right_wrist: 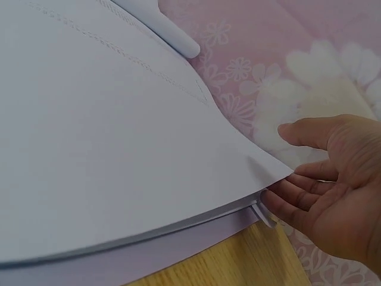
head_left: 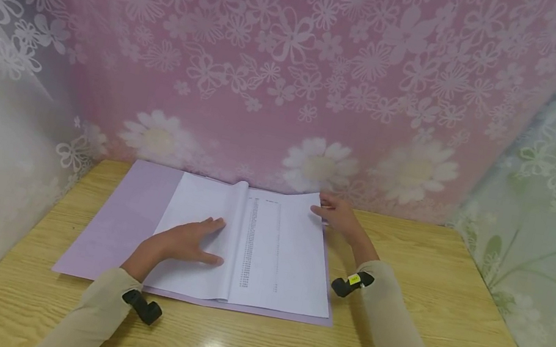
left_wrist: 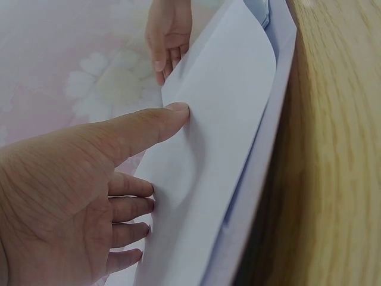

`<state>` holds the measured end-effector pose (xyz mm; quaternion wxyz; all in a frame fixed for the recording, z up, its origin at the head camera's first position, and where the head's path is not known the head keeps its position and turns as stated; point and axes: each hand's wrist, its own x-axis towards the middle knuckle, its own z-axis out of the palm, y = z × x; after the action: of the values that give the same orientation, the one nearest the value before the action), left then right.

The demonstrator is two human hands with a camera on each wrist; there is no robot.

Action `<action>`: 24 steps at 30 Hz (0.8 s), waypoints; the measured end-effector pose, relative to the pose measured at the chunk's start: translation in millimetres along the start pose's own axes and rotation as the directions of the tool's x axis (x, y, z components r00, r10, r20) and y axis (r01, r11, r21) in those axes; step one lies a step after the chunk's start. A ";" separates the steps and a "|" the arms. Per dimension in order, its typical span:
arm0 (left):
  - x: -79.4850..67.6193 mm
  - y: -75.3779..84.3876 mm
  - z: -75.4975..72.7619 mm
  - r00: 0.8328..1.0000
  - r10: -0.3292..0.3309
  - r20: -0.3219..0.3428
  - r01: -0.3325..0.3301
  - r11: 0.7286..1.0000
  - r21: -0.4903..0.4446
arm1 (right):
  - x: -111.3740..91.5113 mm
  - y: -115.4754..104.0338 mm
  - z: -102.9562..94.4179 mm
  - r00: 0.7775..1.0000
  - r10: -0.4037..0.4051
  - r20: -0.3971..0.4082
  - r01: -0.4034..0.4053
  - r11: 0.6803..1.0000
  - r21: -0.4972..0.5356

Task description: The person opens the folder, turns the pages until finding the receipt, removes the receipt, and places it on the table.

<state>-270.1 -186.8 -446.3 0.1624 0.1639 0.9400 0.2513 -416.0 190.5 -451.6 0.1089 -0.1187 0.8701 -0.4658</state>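
Observation:
A light purple folder (head_left: 116, 219) lies open on the table, holding white paper sheets. On its right side is a printed page (head_left: 300, 252) with columns of small text. The turned white sheets (head_left: 202, 194) lie to the left, with a raised fold near the middle. My left hand (head_left: 182, 241) rests on these sheets, fingers and thumb extended; its fingertips touch the paper in the left wrist view. At the page's upper right corner, my right hand (right_wrist: 339, 185) has its fingers at and under the lifted edge. Its thumb stands apart from the paper.
The wooden table (head_left: 412, 296) extends to both sides and in front of the folder. Flowered pink cloth (head_left: 279, 105) hangs directly behind it, with pale flowered cloth on the left and right sides. Each wrist wears a small black camera (head_left: 352, 283).

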 end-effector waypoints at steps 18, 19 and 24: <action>-0.9 0.7 -0.8 1.000 0.015 0.002 -0.015 1.000 -0.005 | 0.3 5.5 5.7 1.000 0.022 -0.004 -0.022 1.000 -0.018; -1.2 0.9 -1.0 1.000 0.015 0.002 -0.015 1.000 -0.003 | -0.6 4.8 6.4 1.000 0.021 -0.005 -0.021 0.999 -0.035; -0.9 0.8 -0.7 1.000 0.008 0.003 -0.008 1.000 -0.001 | -6.2 -3.2 7.6 1.000 0.027 -0.005 -0.027 0.998 -0.059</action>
<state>-269.4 -186.8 -445.1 0.1626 0.1682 0.9390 0.2522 -407.5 184.8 -452.5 0.1100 -0.1090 0.8853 -0.4386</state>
